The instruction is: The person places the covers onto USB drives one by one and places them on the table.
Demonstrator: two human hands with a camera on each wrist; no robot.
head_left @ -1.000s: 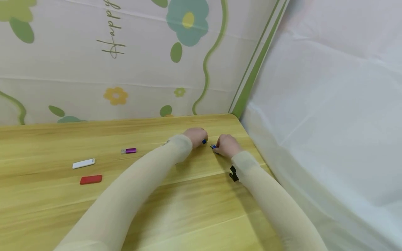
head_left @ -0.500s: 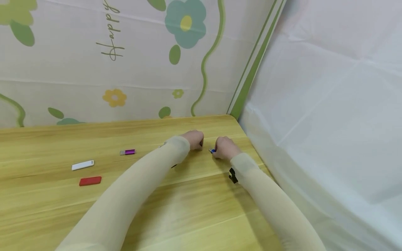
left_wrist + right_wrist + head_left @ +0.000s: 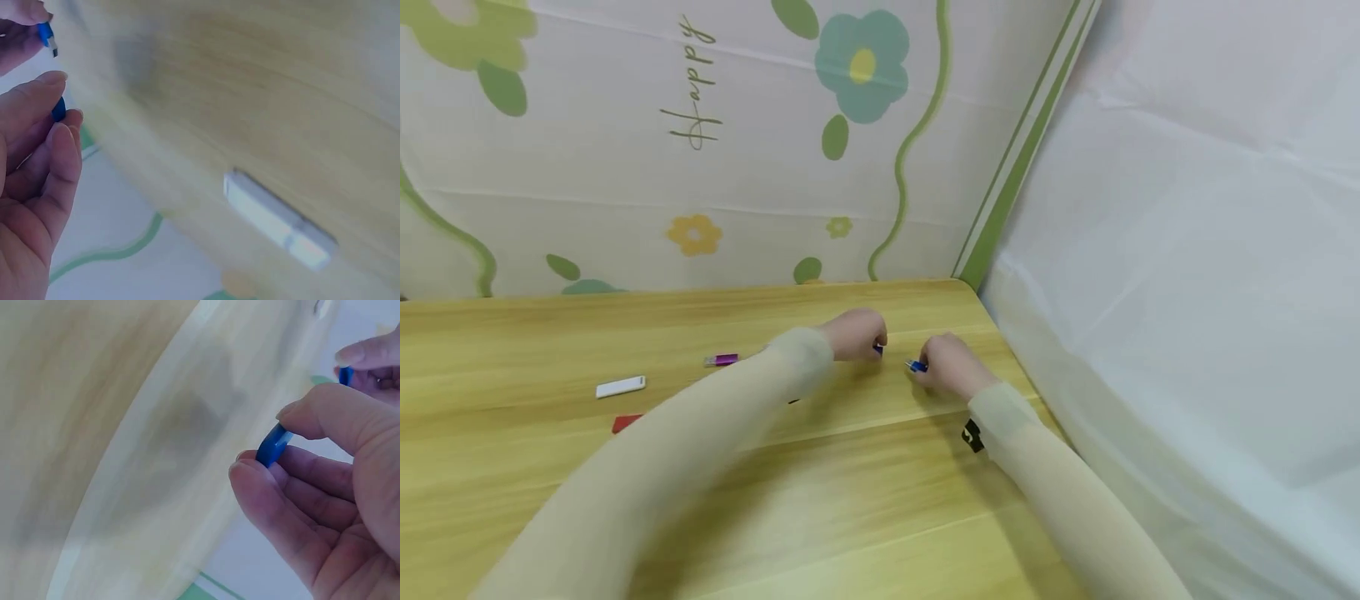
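Note:
My left hand (image 3: 854, 335) pinches a small blue cap (image 3: 59, 110) between thumb and fingers, over the far right part of the table. Just to its right, my right hand (image 3: 951, 363) grips a blue USB flash drive (image 3: 917, 367) with thumb and fingertips. The drive's bare metal plug points toward the left hand, and a gap separates it from the cap. In the right wrist view, the drive's blue body (image 3: 272, 445) shows between thumb and fingers. A silver-white USB stick (image 3: 278, 219) lies on the table close to the left hand in the left wrist view.
A purple flash drive (image 3: 722, 360), a white stick (image 3: 621, 387) and a red one (image 3: 625, 422) lie on the wooden table (image 3: 850, 483) to the left. My left sleeve partly covers the red one. Floral cloth (image 3: 760, 167) hangs behind, white sheeting (image 3: 1187, 250) at the right.
My hands have drawn slightly apart, widening the gap between cap and drive. The left forearm now overlaps the red stick. The head view has shifted a little.

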